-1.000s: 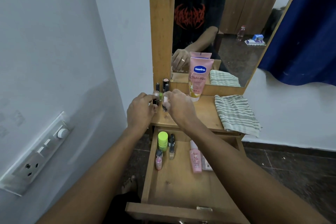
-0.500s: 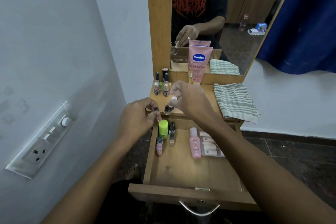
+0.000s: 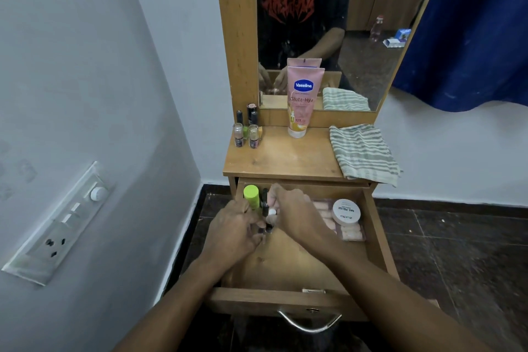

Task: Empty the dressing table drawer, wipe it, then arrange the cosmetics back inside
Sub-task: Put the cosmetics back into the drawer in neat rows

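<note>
The wooden drawer [image 3: 288, 298] stands pulled out under the dressing table top [image 3: 281, 160]. Both hands are inside its back left part. My left hand [image 3: 233, 230] pinches a small dark-capped bottle [image 3: 261, 230]. My right hand [image 3: 297, 213] holds a small white-capped bottle [image 3: 271, 212]. Behind them in the drawer stands a lime-green capped bottle [image 3: 251, 196]. To the right lie a round white nail polish remover tub [image 3: 346, 211] and a clear pack of pink items [image 3: 353, 233]. On the top stand several small nail polish bottles [image 3: 246, 133] and a pink Vaseline tube [image 3: 303, 101].
A striped green-and-white cloth [image 3: 363, 153] hangs over the top's right edge. The mirror [image 3: 328, 23] rises behind the tube. A wall with a switch and socket panel [image 3: 61, 223] is close on the left. A blue curtain [image 3: 468, 28] hangs at the right. The floor is dark tile.
Both hands came down from the table top into the drawer, each carrying a small bottle. The camera tilted down, so more of the drawer's right side now shows.
</note>
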